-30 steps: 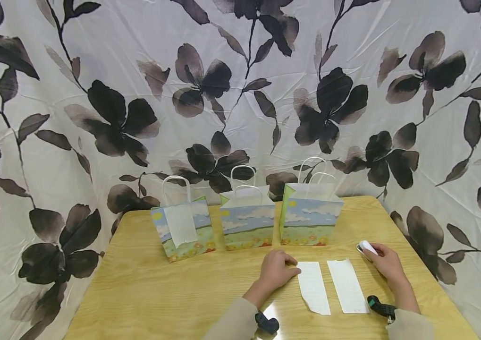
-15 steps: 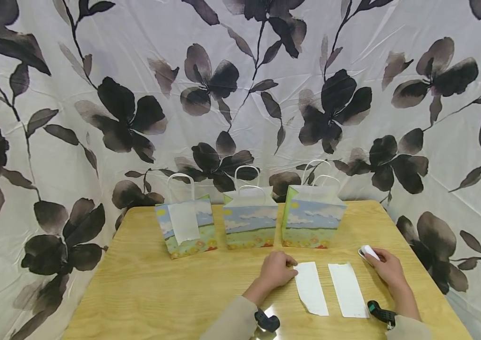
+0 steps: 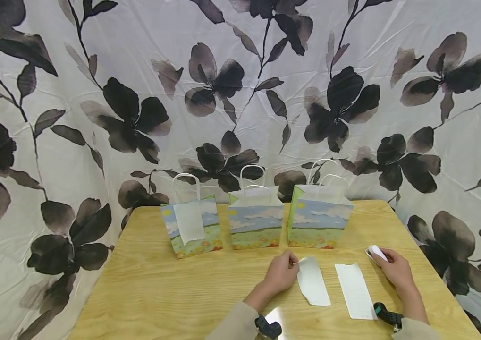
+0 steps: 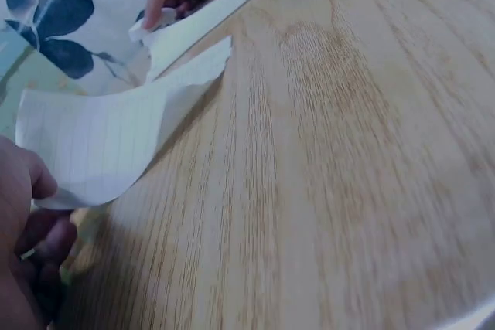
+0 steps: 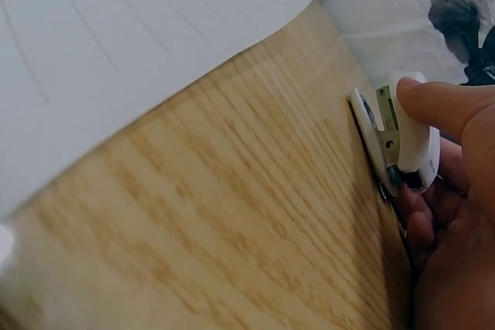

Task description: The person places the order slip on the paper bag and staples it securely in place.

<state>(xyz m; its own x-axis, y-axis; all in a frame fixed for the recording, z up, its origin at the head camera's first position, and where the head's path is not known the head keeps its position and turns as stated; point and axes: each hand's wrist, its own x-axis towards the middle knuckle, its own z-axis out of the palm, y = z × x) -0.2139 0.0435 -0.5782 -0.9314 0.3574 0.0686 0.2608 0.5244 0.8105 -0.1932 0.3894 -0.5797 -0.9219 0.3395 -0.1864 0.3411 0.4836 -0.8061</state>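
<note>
Left hand (image 3: 282,273) pinches a corner of the left paper strip (image 3: 313,282), thumb on top; strip bowed, partly off the tabletop (image 3: 159,293), right of centre. Right hand (image 3: 397,270) grips the white stapler (image 3: 377,250) near the tabletop's right edge, its arm and base apart. Risks: strip could slip or tear, since only one corner is held; it could go on crooked because it bends; an early squeeze could waste a staple. Second strip (image 3: 356,292) lies flat between strip and stapler, in the way of a straight path. Left bag (image 3: 212,224), paper on its front, middle bag (image 3: 257,229) and right bag (image 3: 318,224) stand towards the far edge, handles upright above the openings.
</note>
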